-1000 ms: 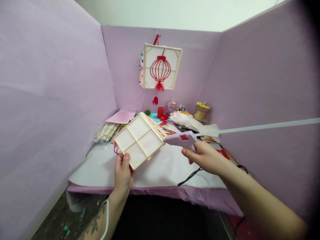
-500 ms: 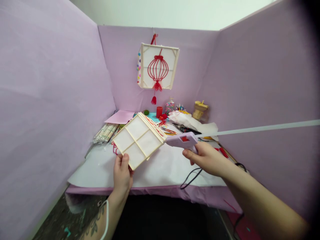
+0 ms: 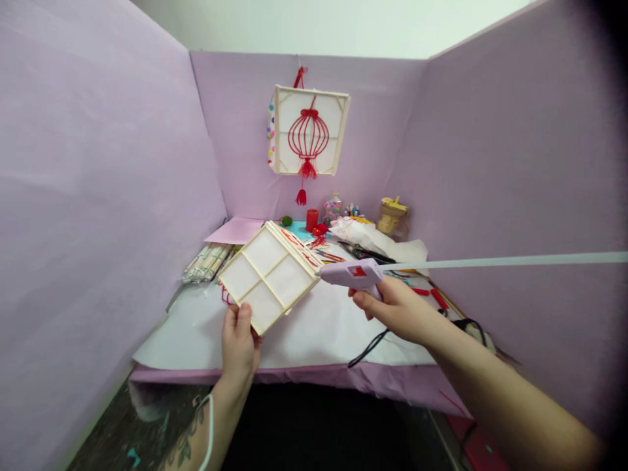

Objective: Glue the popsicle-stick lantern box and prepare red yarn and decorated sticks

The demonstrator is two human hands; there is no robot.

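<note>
My left hand (image 3: 240,347) grips the lower corner of a wooden-framed paper lantern box (image 3: 267,275), holding it tilted above the table. Its facing panel is white paper split by a cross of thin sticks. My right hand (image 3: 392,307) is closed around the handle of a pale pink glue gun (image 3: 350,272). The gun's nozzle touches the box's right edge. A long white glue stick (image 3: 500,261) juts from the back of the gun toward the right.
A finished lantern with a red design (image 3: 307,131) hangs on the purple back wall. The white-covered table (image 3: 314,327) holds a bundle of sticks (image 3: 206,260), pink paper (image 3: 236,230), jars, scissors (image 3: 366,252) and red scraps. The gun's black cord (image 3: 367,343) trails over the front edge.
The glue gun and my right hand have shifted slightly left along the box's edge. The box has moved a little left and up with it.
</note>
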